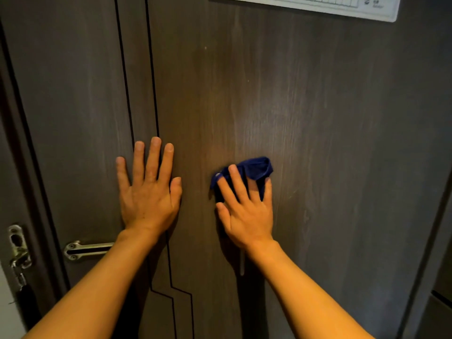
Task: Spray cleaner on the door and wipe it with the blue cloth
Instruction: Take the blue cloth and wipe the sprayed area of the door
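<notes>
A dark brown wood-grain door (305,106) fills the view. My left hand (149,192) lies flat against it with fingers spread, holding nothing, just right of two thin black inlay lines. My right hand (247,211) presses a crumpled blue cloth (256,168) against the door near its middle; the cloth bunches out above my fingers and part of it is hidden under my palm. A thin wet streak runs down the door below my right wrist. No spray bottle is in view.
A metal swing-bar guard (85,250) is mounted at the lower left, with its metal latch plate (18,245) on the frame beside it. A white printed sheet (318,6) is stuck to the door's top. The door's right edge runs down at far right.
</notes>
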